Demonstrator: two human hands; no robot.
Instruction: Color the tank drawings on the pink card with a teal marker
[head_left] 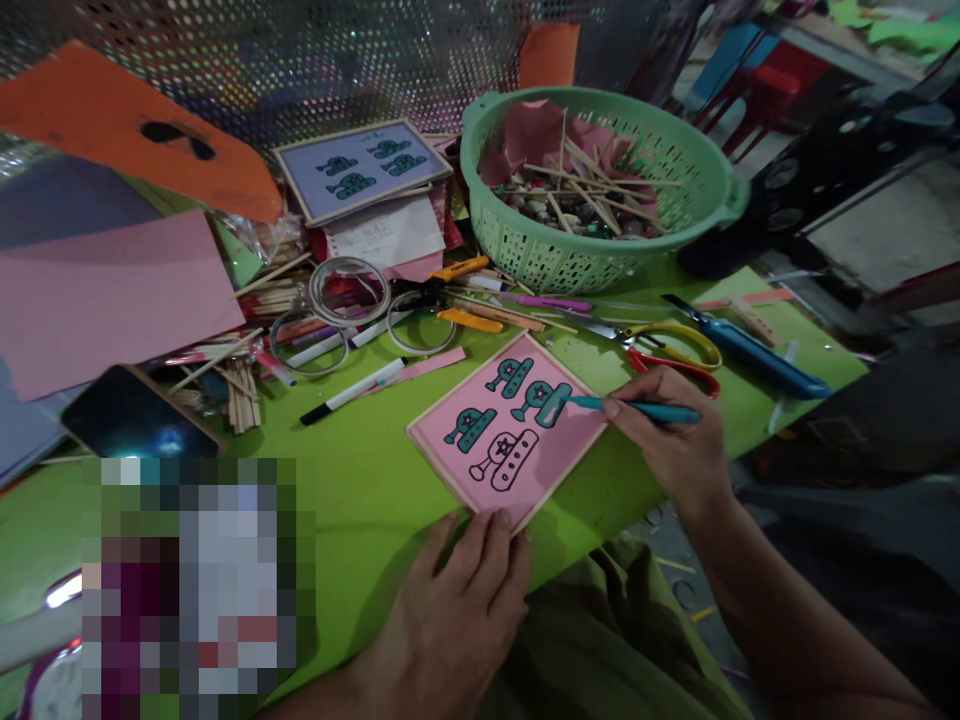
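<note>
My right hand point(671, 435) is closed around a teal marker point(660, 411), its tip on a drawn tank on the pink card point(574, 455). Thin pale wooden strips frame the card, which lies tilted on the green tabletop point(352, 530). Of its tank drawings with stars, two at the upper left are coloured teal, the one under the tip is partly coloured, and the lowest is only black outline. My left hand point(472, 575) lies with fingers spread, fingertips resting on the card's lower edge. A black-and-white marker point(354, 391) rests left of the card.
A green basket point(600, 265) with sticks and beads stands behind. Scissors point(675, 355) and a blue cutter point(757, 350) lie at right. Tape rolls point(349, 290), pliers point(469, 318), a phone point(139, 415) and a framed purple card point(364, 170) are at left and back.
</note>
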